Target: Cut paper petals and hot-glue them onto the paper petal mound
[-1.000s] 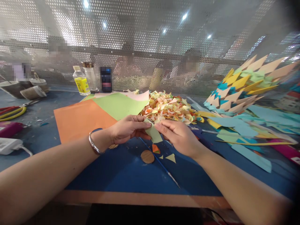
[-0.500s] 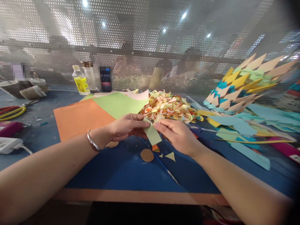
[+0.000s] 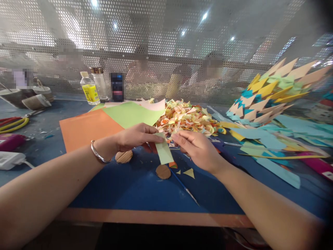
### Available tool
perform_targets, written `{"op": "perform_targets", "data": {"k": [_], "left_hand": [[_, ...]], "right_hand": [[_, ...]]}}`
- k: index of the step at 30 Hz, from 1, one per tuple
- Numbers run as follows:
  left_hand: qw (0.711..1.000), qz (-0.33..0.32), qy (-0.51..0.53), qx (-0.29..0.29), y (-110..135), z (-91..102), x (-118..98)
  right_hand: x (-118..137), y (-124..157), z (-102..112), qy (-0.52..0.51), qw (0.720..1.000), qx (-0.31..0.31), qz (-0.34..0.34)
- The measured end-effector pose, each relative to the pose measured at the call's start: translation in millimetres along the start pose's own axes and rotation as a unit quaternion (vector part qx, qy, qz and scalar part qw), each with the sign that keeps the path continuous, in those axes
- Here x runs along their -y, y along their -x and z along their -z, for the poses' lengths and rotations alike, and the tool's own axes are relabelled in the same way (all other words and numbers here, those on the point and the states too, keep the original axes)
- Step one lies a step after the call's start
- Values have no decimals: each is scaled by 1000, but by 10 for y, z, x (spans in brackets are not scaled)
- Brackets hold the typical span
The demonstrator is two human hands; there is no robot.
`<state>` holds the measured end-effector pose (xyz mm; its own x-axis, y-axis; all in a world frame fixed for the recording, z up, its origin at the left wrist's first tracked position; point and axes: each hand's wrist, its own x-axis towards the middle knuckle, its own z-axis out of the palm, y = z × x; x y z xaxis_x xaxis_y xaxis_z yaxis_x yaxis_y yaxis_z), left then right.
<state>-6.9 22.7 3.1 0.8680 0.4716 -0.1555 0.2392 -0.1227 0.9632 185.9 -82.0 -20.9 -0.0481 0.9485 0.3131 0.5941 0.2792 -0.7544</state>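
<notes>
A pale green paper strip (image 3: 164, 154) hangs from my left hand (image 3: 137, 136), its upper end pinched between thumb and fingers. My right hand (image 3: 196, 149) is closed just to the right of the strip, apart from it, fingertips pressed together. Whatever it may hold is too small to make out. Below the strip's lower end lie a round wooden disc (image 3: 163, 172), a small orange scrap (image 3: 173, 165) and a pale triangular scrap (image 3: 189, 173). A thin blue paintbrush (image 3: 183, 186) lies slanting beside the disc. Another wooden disc (image 3: 124, 157) rests under my left wrist.
Orange paper (image 3: 88, 128) and green paper (image 3: 132, 113) lie at left. Behind my hands is a heap of cut paper pieces (image 3: 187, 118). A spiky folded-paper form (image 3: 270, 92) stands at right near blue strips (image 3: 279, 173). A bottle (image 3: 90, 92) and phone (image 3: 117, 86) stand behind.
My hands have moved apart: the left one shifted left with the strip, and the right one no longer touches it. More of the second wooden disc shows.
</notes>
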Motion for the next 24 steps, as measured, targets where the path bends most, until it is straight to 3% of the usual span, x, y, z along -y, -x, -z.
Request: {"op": "perform_targets", "data": {"k": [4, 7, 9, 12, 17, 24], "left_hand": [[972, -1, -225, -66, 20, 119, -22], [926, -54, -341, -152, -10, 101, 14], [900, -93, -387, -178, -40, 31, 50], [872, -128, -445, -160, -81, -99, 102], [851, -122, -496, -121, -137, -217, 174], [854, -113, -493, -126, -132, -120, 157]], "right_hand": [[-54, -5, 15, -46, 998, -42, -17], [-74, 0, 25, -72, 995, -60, -30], [-75, 3, 29, -85, 994, -64, -32], [-64, 2, 31, -101, 992, -70, -20], [-61, 2, 26, -104, 992, -67, -15], [-42, -18, 34, -21, 998, -51, -43]]}}
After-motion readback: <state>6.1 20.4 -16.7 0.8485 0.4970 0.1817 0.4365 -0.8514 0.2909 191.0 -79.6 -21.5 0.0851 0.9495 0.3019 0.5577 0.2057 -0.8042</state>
